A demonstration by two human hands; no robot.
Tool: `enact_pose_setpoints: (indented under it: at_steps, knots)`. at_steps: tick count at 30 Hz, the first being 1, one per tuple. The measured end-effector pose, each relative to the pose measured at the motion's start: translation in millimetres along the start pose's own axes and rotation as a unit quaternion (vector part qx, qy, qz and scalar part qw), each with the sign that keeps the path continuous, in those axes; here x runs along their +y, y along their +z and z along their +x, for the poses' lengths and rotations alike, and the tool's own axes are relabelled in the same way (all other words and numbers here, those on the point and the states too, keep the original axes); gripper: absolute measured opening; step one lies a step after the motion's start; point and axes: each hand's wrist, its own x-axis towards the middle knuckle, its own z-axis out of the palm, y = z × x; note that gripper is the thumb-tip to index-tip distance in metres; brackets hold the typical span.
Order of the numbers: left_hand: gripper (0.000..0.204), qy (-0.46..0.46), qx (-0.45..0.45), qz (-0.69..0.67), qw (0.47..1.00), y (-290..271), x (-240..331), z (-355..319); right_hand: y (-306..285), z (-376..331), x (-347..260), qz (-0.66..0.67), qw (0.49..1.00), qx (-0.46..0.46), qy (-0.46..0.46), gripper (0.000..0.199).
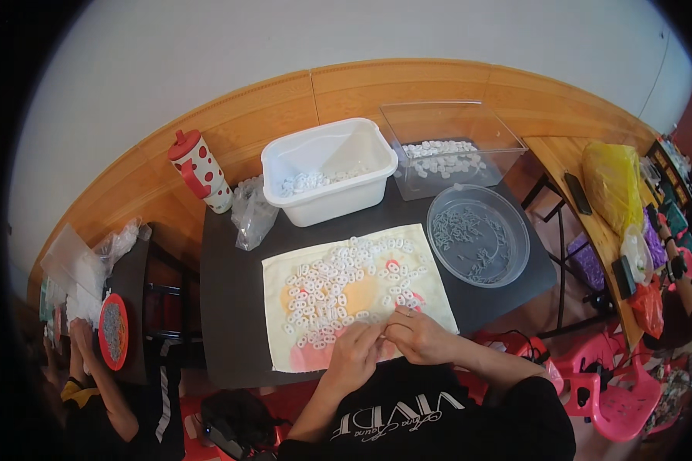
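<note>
My left hand [354, 358] and my right hand [418, 336] meet at the near edge of a pale yellow cloth [279, 278]. Their fingertips are pinched together around something small that they hide; I cannot make it out. A ring shows on the right hand. Beyond them, many small white two-holed plastic pieces [327, 288] lie scattered over the cloth, thickest toward its left and middle. A smaller group of these pieces [401, 288] lies just past my right hand. The cloth has orange and pink patches.
On the dark table [234, 307] stand a white tub [327, 206] and a clear bin [457, 173], both with white pieces, a round clear tray [480, 278] of small dark parts, a plastic bag [252, 215] and a spotted tumbler [200, 170]. A person's hands [84, 342] work at left by a red tray [114, 361].
</note>
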Motion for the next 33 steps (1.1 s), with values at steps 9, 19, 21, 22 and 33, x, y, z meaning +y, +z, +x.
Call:
enact_pose_setpoints:
  at_steps: [9,19,21,22,33]
  knots:
    - [0.062,-0.021,-0.001,-0.005,1.000,0,3,-2,2,2,-6,-0.074,0.996,0.044,-0.030,0.026]
    - [0.061,-0.017,-0.057,0.028,0.998,-7,5,-2,-5,3,-18,-0.249,0.967,-0.041,-0.023,0.025]
    - [0.060,0.006,-0.044,0.025,0.999,-9,6,0,-5,2,-18,-0.246,0.968,-0.046,-0.014,0.024]
    - [0.058,0.027,-0.031,0.021,0.999,-10,7,0,-4,2,-17,-0.246,0.968,-0.045,-0.014,0.024]
    - [0.067,0.055,-0.080,0.027,0.995,-3,16,16,3,-5,-3,-0.139,0.990,0.023,-0.006,0.024]
